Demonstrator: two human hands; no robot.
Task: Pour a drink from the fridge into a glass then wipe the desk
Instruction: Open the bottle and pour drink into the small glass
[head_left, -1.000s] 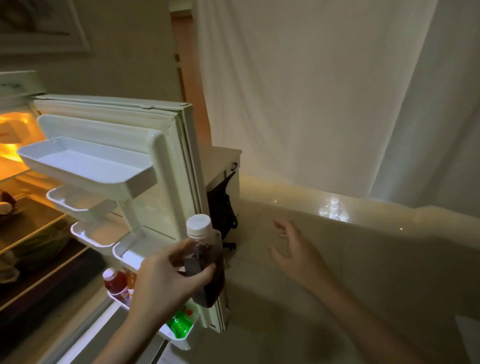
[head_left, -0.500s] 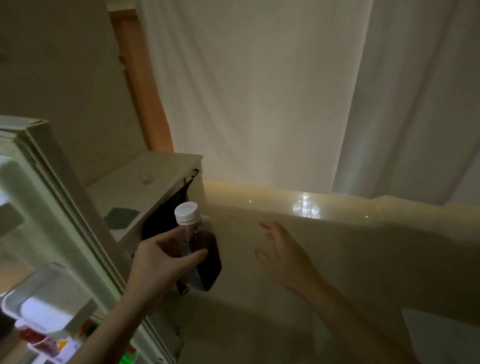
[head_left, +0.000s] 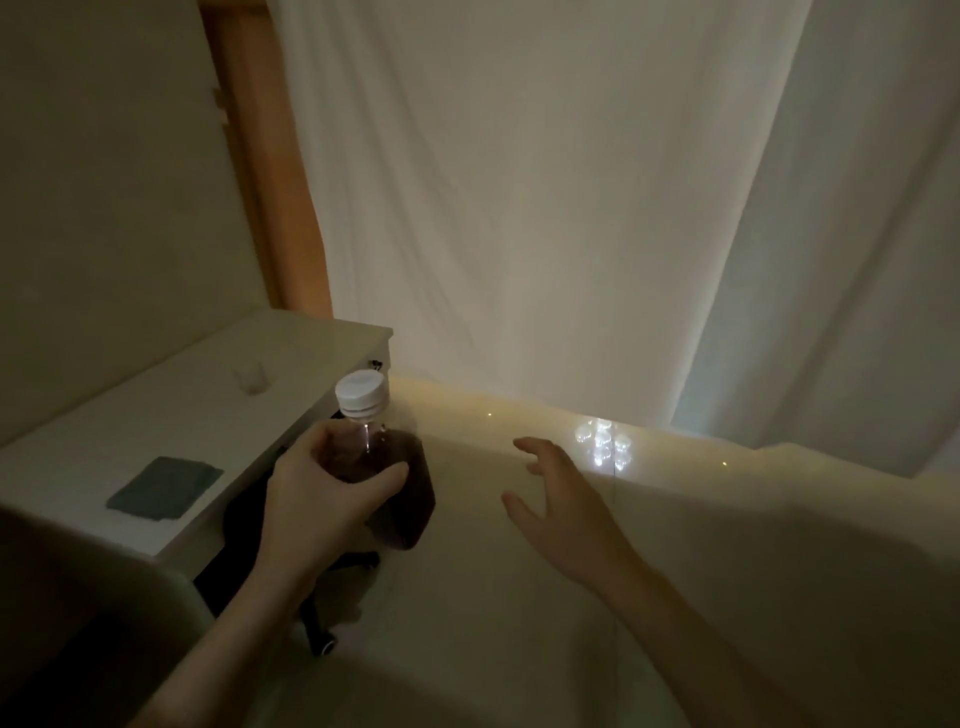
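My left hand (head_left: 322, 499) grips a clear bottle (head_left: 400, 493) of dark drink with a white cap, held upright just off the right edge of the white desk (head_left: 171, 415). A small clear glass (head_left: 250, 375) stands on the desk near the wall. A folded grey cloth (head_left: 165, 487) lies flat on the desk's near part. My right hand (head_left: 563, 506) hovers to the right of the bottle, empty, fingers spread.
A dark office chair (head_left: 322, 613) with castors is tucked under the desk. White curtains (head_left: 571, 208) hang behind, with a wooden frame (head_left: 260, 156) at the left. The fridge's pale top edge (head_left: 93, 571) fills the lower left corner. Glossy floor lies below.
The view has swung right, away from the open fridge and toward the desk. The bottle in my left hand has come out of the fridge door and now sits beside the desk.
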